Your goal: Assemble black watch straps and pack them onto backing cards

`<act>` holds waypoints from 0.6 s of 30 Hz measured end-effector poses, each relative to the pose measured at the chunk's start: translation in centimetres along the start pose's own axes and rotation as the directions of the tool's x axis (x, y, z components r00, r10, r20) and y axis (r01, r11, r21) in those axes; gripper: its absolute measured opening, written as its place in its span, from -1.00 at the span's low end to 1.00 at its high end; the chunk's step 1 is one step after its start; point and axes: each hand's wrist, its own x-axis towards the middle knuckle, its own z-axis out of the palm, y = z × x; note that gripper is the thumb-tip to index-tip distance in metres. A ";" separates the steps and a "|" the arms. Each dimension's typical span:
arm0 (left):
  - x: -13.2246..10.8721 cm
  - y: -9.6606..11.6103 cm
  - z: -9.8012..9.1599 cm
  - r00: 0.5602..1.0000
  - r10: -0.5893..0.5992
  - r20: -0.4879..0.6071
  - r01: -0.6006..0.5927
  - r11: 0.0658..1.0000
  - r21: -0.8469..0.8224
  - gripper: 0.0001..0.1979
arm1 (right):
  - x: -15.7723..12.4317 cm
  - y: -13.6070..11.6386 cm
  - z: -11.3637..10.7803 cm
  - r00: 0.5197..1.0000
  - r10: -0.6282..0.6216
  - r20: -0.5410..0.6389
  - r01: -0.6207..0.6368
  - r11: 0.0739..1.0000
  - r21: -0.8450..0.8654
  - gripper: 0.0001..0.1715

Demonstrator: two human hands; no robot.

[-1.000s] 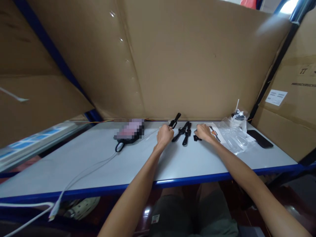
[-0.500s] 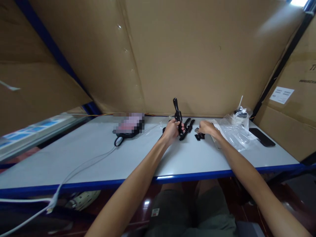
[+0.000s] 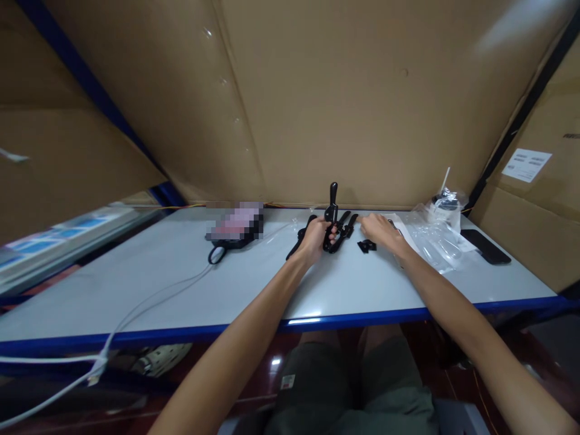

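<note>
Black handled tool (image 3: 334, 196): located just right of the frame's centre, held over the surface (image 3: 254, 284) by the left hand (image 3: 314, 238). We read its long axis as near upright in the frame, with the free handle toward the top edge; the lower part is partly covered, and we cannot tell whether it touches the surface. The left fingers are clamped around the tool below that handle, making this the nearer hand. Relative to the right hand (image 3: 379, 229), the tool lies to the left, well clear of the fingers. We cannot tell whether the right fingers are together or grip anything.

Just below the right hand we find small black pieces (image 3: 366, 246). Between the hands lie similar black tools (image 3: 348, 231), slanting toward the upper right; another dark tool (image 3: 295, 247) lies left of the left hand. Toward the right of the frame we note a clear plastic bag (image 3: 437, 244) and a black phone (image 3: 487, 246).
</note>
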 end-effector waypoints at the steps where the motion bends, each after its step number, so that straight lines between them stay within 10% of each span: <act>1: 0.0 0.0 0.0 1.000 -0.002 -0.002 0.002 1.000 0.002 -0.90 | 0.1 0.2 0.1 1.000 0.028 -0.007 -0.028 0.999 0.022 -0.59; 11: -0.2 -0.2 0.3 1.000 -0.029 0.000 0.029 1.000 -0.004 -0.88 | 2.1 2.6 2.2 0.960 0.240 -0.143 -0.149 0.874 0.463 -0.69; 18: -0.4 0.0 0.4 0.981 -0.169 0.092 0.180 0.975 -0.133 -0.78 | 1.9 1.6 1.3 0.948 0.315 0.054 -0.136 0.244 0.960 -0.61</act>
